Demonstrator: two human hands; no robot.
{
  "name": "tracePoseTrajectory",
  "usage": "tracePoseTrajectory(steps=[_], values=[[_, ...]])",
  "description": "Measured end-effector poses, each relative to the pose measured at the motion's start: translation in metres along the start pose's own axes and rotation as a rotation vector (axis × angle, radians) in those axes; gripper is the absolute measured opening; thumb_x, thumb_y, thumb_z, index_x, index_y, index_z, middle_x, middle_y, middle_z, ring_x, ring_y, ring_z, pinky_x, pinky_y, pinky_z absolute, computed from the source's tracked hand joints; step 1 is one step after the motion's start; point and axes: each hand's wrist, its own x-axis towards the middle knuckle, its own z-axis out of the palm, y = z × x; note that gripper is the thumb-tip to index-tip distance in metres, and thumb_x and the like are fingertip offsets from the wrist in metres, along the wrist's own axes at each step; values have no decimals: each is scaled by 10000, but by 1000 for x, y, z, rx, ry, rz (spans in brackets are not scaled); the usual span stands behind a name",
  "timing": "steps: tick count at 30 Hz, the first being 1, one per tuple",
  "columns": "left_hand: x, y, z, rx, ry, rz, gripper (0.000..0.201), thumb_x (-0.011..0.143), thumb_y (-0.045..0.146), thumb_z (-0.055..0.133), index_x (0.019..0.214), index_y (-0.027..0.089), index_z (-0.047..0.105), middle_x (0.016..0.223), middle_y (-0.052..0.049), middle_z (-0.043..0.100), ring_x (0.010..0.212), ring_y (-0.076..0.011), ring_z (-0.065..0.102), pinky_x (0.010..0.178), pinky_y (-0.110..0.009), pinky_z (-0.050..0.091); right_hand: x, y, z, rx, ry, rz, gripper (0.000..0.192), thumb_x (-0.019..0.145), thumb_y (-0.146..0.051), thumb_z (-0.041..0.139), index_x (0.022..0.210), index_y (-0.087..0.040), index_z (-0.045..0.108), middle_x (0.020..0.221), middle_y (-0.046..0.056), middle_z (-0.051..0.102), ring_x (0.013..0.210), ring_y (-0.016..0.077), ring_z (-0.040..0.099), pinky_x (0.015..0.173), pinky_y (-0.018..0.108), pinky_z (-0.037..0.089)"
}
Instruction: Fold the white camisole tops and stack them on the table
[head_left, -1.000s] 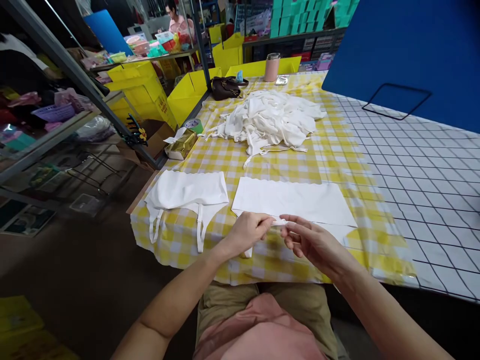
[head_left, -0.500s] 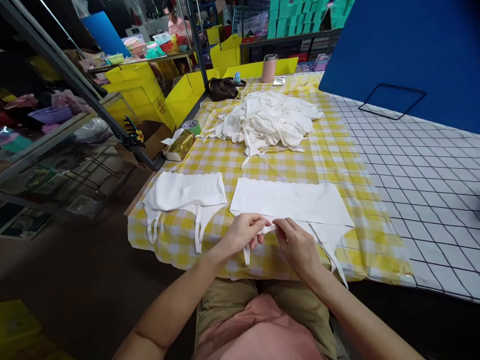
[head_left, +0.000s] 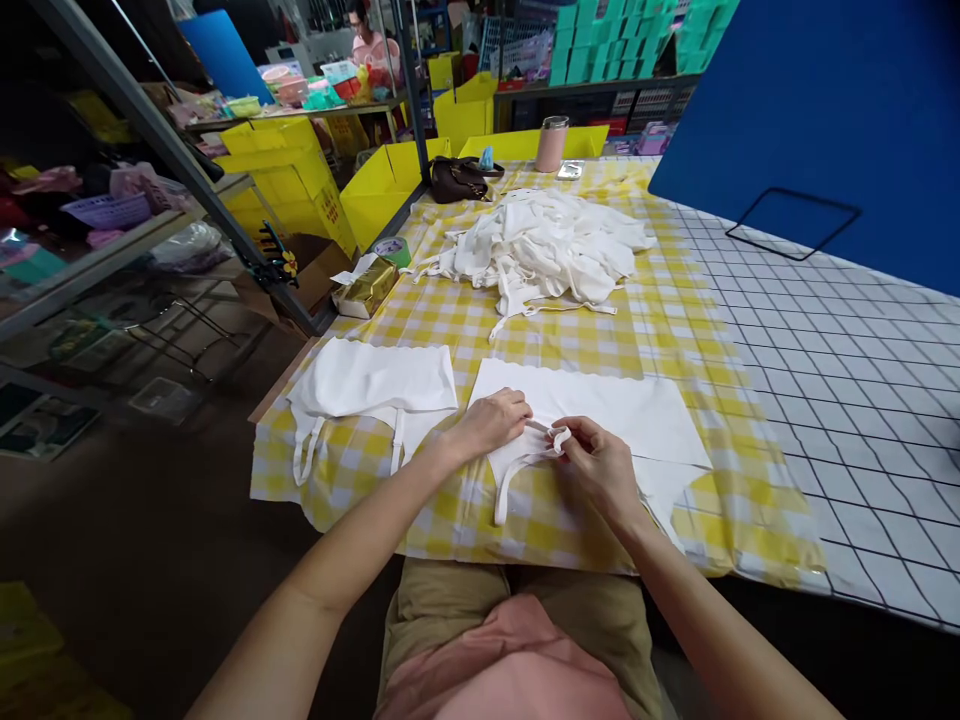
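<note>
White garment (head_left: 600, 400) under hands (head_left: 491, 420) (head_left: 602, 468), second garment (head_left: 375, 380) beside, heap (head_left: 551, 240) and bag (head_left: 454, 183) beyond

White garment (head_left: 615, 405) partly hidden by fingers (head_left: 589, 430), blue board (head_left: 817, 110) cut off

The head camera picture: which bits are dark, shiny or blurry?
Head view: the dark floor at lower left sinks into shadow; head view: the shiny gold rectangular packet shows glints; head view: the yellow shape in the bottom-left corner looks blurry, while the right hand and the white fabric strap it pinches look clearer.
</note>
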Motion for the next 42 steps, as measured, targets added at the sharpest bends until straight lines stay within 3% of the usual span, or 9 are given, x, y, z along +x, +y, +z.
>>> tracePoseTrajectory(steps=[5, 11, 17, 26, 32, 42], values=[[5, -3, 1, -168, 55, -72, 140, 786, 99, 508, 797, 159, 634, 887, -40, 601, 918, -163, 532, 806, -261, 450, 11, -1, 2, -160, 41, -93, 198, 692, -257, 487, 768, -180, 653, 699, 24, 636, 576, 142, 523, 584, 272, 415], [7, -3, -3, -297, 59, -105, 111, 778, 138, 537, 781, 164, 645, 864, -36, 578, 913, -169, 515, 791, -257, 451, 22, -1, 9, -188, 61, -100, 251, 689, -234, 465, 818, -163, 669, 679, 30, 653, 579, 152, 533, 589, 278, 416], [10, -3, -6, -280, 29, -109, 113, 781, 133, 537, 724, 153, 633, 818, -33, 545, 852, -150, 501, 763, -235, 440, 33, -1, 16, -230, 69, -257, 215, 694, -233, 468, 745, -181, 670, 719, 31, 660, 586, 141, 532, 607, 277, 421], [19, -11, 8, -157, 27, -101, 105, 793, 197, 545, 716, 147, 596, 836, -38, 558, 860, -167, 495, 758, -265, 433, 40, 7, 23, -203, 89, -261, 215, 685, -247, 472, 740, -186, 671, 688, 26, 659, 570, 142, 525, 578, 274, 414], [20, -11, 9, -161, 12, -94, 132, 802, 207, 542, 707, 158, 619, 849, -49, 574, 886, -183, 503, 770, -283, 434, 42, 8, 19, -299, 67, -319, 193, 697, -226, 467, 733, -193, 654, 722, 35, 652, 627, 160, 550, 618, 293, 424], [19, -14, 13, -213, 41, -83, 113, 805, 188, 539, 806, 168, 650, 864, -40, 595, 929, -182, 504, 787, -268, 431, 44, 10, 12, -569, 30, -634, 211, 753, -101, 429, 719, -204, 610, 699, 46, 625, 682, 186, 527, 620, 299, 426]])
